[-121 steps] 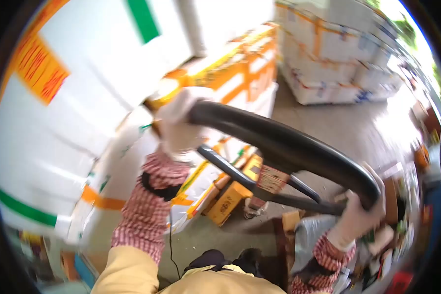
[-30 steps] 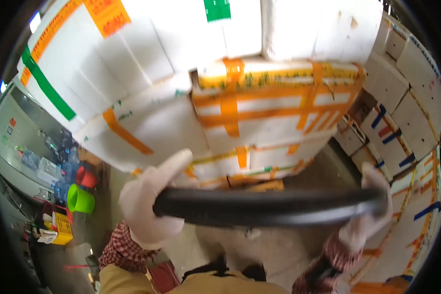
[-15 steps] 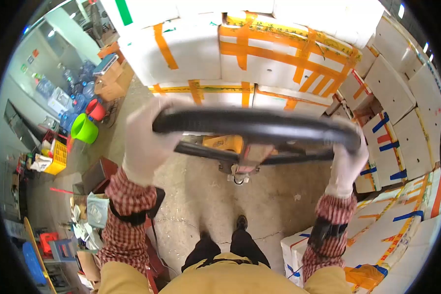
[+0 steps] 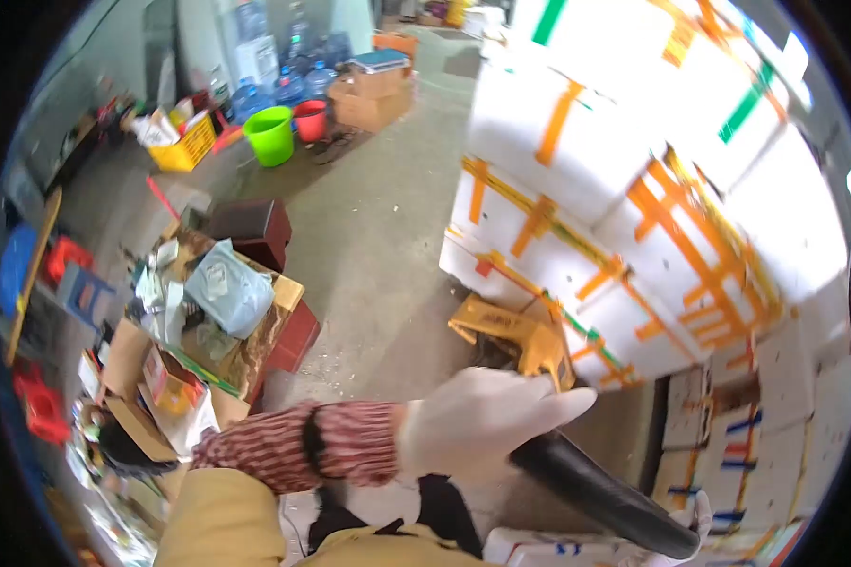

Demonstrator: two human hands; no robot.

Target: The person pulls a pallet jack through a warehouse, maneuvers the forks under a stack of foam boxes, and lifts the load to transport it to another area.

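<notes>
My left hand point(image 4: 487, 422), in a white glove, is closed over the near end of a thick black bar handle point(image 4: 605, 496), thumb stretched along its top. At the handle's far end, by the lower right edge, my gloved right hand point(image 4: 700, 522) is wrapped around it; most of that hand is hidden or out of view. The handle slants down to the right in front of my body, and what it is attached to is not visible. Beyond my left hand an orange plastic stool point(image 4: 515, 331) stands against the white foam boxes point(image 4: 596, 255).
Taped foam boxes are stacked high along the right. On the left sits a cluttered low table with a grey plastic bag point(image 4: 232, 288), beside an open cardboard box point(image 4: 128, 359). A green bucket point(image 4: 269, 137), a red bucket point(image 4: 310, 121) and several water bottles stand farther back.
My view has turned left, and the foam boxes now lie to the right. The handle has gone from level across the front to slanting at lower right, both hands still on it.
</notes>
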